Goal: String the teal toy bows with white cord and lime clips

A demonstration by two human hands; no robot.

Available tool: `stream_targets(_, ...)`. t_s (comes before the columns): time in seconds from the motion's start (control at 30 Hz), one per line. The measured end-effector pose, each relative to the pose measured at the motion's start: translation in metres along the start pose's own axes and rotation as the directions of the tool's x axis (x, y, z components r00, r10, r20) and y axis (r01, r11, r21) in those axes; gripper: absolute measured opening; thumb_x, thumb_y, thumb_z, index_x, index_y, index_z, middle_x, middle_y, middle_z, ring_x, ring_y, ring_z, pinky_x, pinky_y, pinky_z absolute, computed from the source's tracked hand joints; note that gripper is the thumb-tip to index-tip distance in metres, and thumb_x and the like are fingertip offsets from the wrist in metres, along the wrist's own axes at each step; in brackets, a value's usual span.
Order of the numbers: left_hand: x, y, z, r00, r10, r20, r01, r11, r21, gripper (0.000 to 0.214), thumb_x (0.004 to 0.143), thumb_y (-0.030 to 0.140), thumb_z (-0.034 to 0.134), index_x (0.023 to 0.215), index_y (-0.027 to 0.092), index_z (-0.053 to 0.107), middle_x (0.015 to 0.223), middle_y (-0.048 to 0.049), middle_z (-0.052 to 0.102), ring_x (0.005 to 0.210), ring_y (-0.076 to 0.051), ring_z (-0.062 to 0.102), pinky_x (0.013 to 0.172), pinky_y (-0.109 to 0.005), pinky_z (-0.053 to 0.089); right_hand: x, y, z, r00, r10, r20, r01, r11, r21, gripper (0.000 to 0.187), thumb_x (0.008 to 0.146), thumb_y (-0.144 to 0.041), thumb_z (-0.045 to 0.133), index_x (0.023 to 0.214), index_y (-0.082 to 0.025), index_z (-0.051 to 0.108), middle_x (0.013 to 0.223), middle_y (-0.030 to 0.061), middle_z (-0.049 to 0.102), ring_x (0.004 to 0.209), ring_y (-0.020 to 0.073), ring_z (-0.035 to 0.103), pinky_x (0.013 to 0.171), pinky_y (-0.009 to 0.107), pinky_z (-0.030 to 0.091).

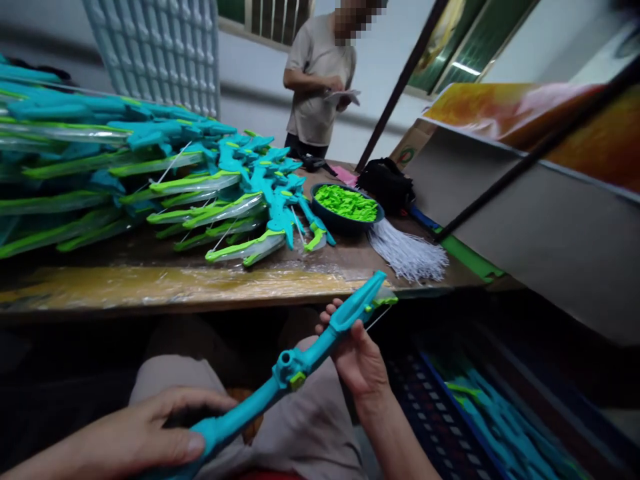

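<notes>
I hold a long teal plastic toy bow (290, 370) slantwise over my lap, below the table's front edge. My left hand (145, 433) is closed round its lower end. My right hand (355, 353) grips the upper limb near its green tip, where a thin white string runs off. A large pile of finished teal and green bows (150, 180) covers the left half of the wooden table (200, 283).
A dark bowl of small green parts (347, 207) and a bundle of white strings (407, 250) lie at the table's right. A black bag (385, 183) sits behind them. Another person (320, 80) stands beyond the table. A crate with teal parts (480, 413) is at lower right.
</notes>
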State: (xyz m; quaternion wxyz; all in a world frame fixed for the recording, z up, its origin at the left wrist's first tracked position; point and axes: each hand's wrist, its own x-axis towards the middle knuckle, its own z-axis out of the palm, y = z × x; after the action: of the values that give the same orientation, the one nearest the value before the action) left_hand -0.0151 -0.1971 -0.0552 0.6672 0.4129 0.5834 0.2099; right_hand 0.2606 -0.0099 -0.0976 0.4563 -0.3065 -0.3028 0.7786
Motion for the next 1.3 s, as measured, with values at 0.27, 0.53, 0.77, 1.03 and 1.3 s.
stream_targets(0.27,0.004,-0.005,0.003,1.0,0.0,0.03,0.004,0.991,-0.134,0.053,0.073,0.054,0.077,0.119,0.028,0.075,0.125,-0.0026,0.073,0.117,-0.03,0.063,0.093,-0.031,0.049,-0.002,0.012,-0.015,0.985,0.076,-0.154,-0.074,0.997,0.02,0.053,0.056,-0.046,0.094,0.097,-0.022,0.072,0.096,-0.0003,0.066,0.088,0.0178,0.064,0.093,0.041,0.054)
stream_targets(0.53,0.003,-0.02,-0.001,0.998,0.008,0.066,0.009,0.965,-0.262,0.05,0.076,0.058,0.075,0.113,0.025,0.078,0.108,-0.0039,0.078,0.094,-0.025,0.069,0.078,-0.029,0.052,-0.003,0.019,-0.018,0.964,0.091,-0.249,-0.084,0.996,0.04,0.047,0.056,-0.036,0.091,0.092,-0.018,0.068,0.089,-0.001,0.06,0.081,0.0154,0.061,0.081,0.036,0.057)
stream_targets(0.77,-0.018,-0.017,-0.009,0.997,0.052,-0.057,-0.055,0.997,-0.05,0.049,0.079,0.053,0.071,0.115,0.02,0.074,0.112,-0.0087,0.077,0.102,-0.028,0.068,0.085,-0.032,0.051,-0.005,0.021,-0.026,0.937,0.095,-0.337,-0.083,0.995,0.049,0.046,0.053,-0.035,0.09,0.088,-0.016,0.067,0.088,-0.0004,0.059,0.081,0.0159,0.061,0.078,0.035,0.058)
stream_targets(1.03,-0.031,-0.01,0.028,0.927,0.175,-0.331,-0.017,0.902,0.431,0.01,0.09,0.03,0.061,0.093,0.021,0.065,0.092,-0.003,0.067,0.083,-0.021,0.06,0.074,-0.031,0.043,-0.008,0.028,-0.044,0.944,0.085,-0.318,-0.076,0.996,0.041,0.05,0.057,-0.041,0.089,0.094,-0.018,0.064,0.09,-0.0008,0.06,0.083,0.0167,0.061,0.083,0.038,0.054)
stream_targets(1.3,-0.021,-0.053,0.058,0.839,0.357,-0.41,-0.179,0.894,0.412,0.022,0.097,0.036,0.053,0.086,0.024,0.067,0.084,-0.0055,0.06,0.078,-0.021,0.058,0.073,-0.03,0.045,-0.021,0.032,-0.044,0.973,-0.006,-0.23,-0.008,0.998,-0.061,0.047,0.063,-0.053,0.085,0.092,-0.023,0.064,0.083,-0.0027,0.06,0.076,0.0149,0.06,0.075,0.034,0.055)
